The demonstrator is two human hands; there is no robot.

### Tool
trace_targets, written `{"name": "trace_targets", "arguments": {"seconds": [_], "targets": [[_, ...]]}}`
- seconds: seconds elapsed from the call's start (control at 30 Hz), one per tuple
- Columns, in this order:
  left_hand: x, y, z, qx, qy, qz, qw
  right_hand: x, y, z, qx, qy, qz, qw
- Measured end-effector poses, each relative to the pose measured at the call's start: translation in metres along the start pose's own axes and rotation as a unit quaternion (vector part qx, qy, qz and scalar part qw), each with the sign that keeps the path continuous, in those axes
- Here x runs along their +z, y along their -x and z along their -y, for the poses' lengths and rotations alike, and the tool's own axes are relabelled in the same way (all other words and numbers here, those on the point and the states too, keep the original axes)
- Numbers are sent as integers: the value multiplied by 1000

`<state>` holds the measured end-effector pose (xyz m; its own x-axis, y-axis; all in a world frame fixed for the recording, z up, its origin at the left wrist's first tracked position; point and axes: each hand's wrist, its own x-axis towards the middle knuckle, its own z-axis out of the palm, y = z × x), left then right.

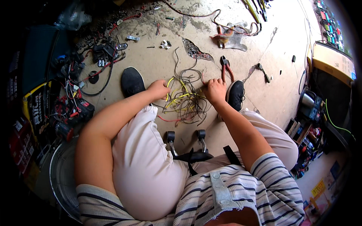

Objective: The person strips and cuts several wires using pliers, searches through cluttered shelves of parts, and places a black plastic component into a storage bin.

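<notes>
Wire tangle (185,99) | long axis ~fore-aft | 1 grey end pts fwd

one head-worn fisheye looks steeply down, lap (147,169) near, floor (279,52) beyond

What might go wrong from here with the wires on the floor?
The wires lie looped together between the left hand and right hand, so pulling one might tighten the tangle. Both hands are bare, so loose wire ends could prick them. The red-handled pliers lie close to the right shoe and might get kicked.
</notes>
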<state>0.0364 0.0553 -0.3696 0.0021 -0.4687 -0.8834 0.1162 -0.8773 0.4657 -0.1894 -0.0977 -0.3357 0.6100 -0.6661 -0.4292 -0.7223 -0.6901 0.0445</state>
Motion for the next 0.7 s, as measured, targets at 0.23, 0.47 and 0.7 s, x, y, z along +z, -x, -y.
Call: {"name": "trace_targets", "arguments": {"seconds": [0.23, 0.47, 0.7], "targets": [[0, 4, 1, 2, -57, 1, 998, -14, 1, 11, -63, -154, -95, 982], [-1, -1, 16, -7, -125, 65, 990, -35, -22, 58, -153, -215, -44, 964], [-1, 3, 13, -41, -50, 48, 997, -44, -15, 62, -181, -173, 94, 964]]}}
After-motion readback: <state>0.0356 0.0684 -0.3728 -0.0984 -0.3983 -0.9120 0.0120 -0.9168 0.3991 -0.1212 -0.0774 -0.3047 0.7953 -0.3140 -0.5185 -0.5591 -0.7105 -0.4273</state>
